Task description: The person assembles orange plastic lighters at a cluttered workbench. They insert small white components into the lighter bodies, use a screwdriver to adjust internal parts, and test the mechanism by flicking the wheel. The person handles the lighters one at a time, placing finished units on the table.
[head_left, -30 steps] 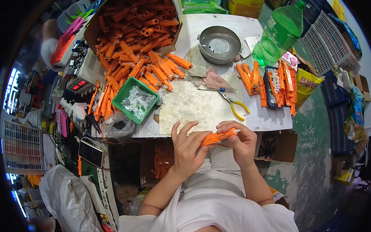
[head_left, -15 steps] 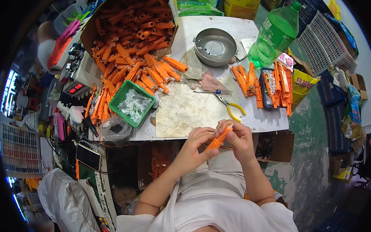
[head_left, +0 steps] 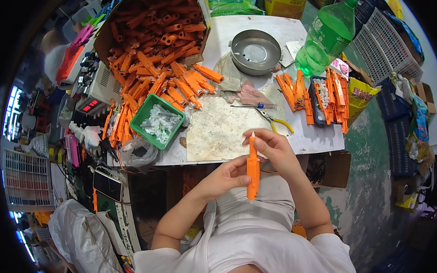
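Note:
In front of my lap stands a long orange plastic housing (head_left: 253, 176), nearly upright in view, with a small white tip at its upper end. My left hand (head_left: 227, 175) grips it at the middle, thumb along its side, some fingers hidden behind. My right hand (head_left: 275, 149) is closed round the upper, narrower end, thumb and fingers beside the white tip. Beyond the hands, a stained board (head_left: 218, 131) lies on the white table (head_left: 305, 145). Yellow-handled pliers (head_left: 274, 121) and a thin screwdriver-like tool (head_left: 256, 106) rest at its right.
A box (head_left: 205, 38) spills many orange housings leftward. A green tray (head_left: 137, 121) holds small white translucent parts. A metal bowl (head_left: 256, 70), a green bottle (head_left: 323, 36) and a dark bin (head_left: 319, 118) with orange and white parts stand farther back or right. A pink cloth (head_left: 253, 96) lies mid-table.
The orange housing has turned from slanted to nearly upright and now shows its full length. My left hand has moved lower on it; my right hand stays near the white tip.

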Tool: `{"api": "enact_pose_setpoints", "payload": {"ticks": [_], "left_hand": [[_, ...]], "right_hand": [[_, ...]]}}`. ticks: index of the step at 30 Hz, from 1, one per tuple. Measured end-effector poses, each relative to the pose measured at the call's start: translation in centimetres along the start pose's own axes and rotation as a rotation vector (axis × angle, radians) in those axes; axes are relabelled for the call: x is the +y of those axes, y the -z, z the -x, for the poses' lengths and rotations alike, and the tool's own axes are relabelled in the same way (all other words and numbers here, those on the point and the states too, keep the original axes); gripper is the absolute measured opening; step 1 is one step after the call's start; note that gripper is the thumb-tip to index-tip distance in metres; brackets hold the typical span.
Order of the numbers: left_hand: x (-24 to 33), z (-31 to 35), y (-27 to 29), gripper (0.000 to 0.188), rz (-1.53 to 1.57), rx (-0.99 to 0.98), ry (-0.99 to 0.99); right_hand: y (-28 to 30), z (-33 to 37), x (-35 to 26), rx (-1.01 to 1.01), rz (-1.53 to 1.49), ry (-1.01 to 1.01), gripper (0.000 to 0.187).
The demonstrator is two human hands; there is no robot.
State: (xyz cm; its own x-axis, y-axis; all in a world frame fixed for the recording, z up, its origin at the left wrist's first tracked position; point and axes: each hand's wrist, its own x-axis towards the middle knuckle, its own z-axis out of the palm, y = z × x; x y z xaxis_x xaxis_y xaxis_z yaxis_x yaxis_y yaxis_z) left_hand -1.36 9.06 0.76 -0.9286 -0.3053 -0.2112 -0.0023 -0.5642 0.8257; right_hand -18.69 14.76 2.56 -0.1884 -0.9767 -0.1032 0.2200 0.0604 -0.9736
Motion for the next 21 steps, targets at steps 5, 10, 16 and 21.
{"api": "enact_pose_setpoints", "payload": {"ticks": [5,10,16,21], "left_hand": [[-1.1,0.9,1.5,0.062,0.235,-0.025,-0.009],[-2.4,0.1,2.0,0.059,0.485,-0.072,-0.123],[-3.3,-0.9,1.5,0.056,0.495,-0.091,-0.141],[-3.2,-1.4,0.7,0.052,0.569,-0.078,-0.173]], "right_hand": [[4.4,5.2,5.7,0.583,0.099,0.292,0.028],[9.9,10.2,16.1,0.946,-0.088,0.022,0.032],[12.3,7.3,22.0,1.149,-0.312,-0.474,0.044],[16.9,6.0,28.0,1.007,-0.447,-0.423,0.049]]}}
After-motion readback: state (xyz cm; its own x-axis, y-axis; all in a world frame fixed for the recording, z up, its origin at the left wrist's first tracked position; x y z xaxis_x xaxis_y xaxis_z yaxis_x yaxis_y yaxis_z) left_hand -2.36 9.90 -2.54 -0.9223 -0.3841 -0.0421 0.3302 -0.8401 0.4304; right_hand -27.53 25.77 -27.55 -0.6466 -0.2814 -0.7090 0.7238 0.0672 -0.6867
